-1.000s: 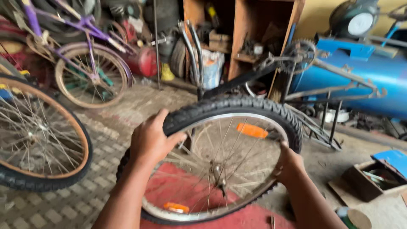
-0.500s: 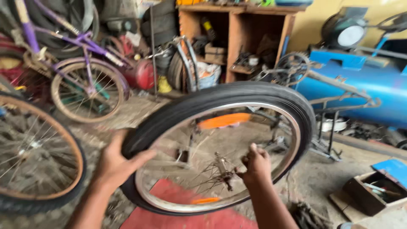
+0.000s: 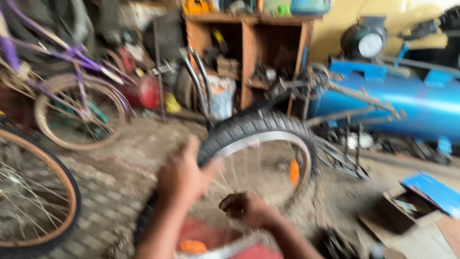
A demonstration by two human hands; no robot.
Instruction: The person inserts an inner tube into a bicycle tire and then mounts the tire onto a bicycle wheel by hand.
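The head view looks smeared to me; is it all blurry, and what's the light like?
Head view: motion blur throughout; the left hand, right hand and bicycle wheel have soft edges and the spokes barely show. Light is soft daylight, brightest on the yellow wall; no harsh glare.

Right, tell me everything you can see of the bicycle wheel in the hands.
The bicycle wheel has a black knobbly tyre on a shiny silver rim, thin spokes, and orange reflectors among them. It is tilted, near edge low over a red surface, far edge raised. The left hand grips the tyre's top left; the right hand is among the spokes near the middle. The picture is blurred.
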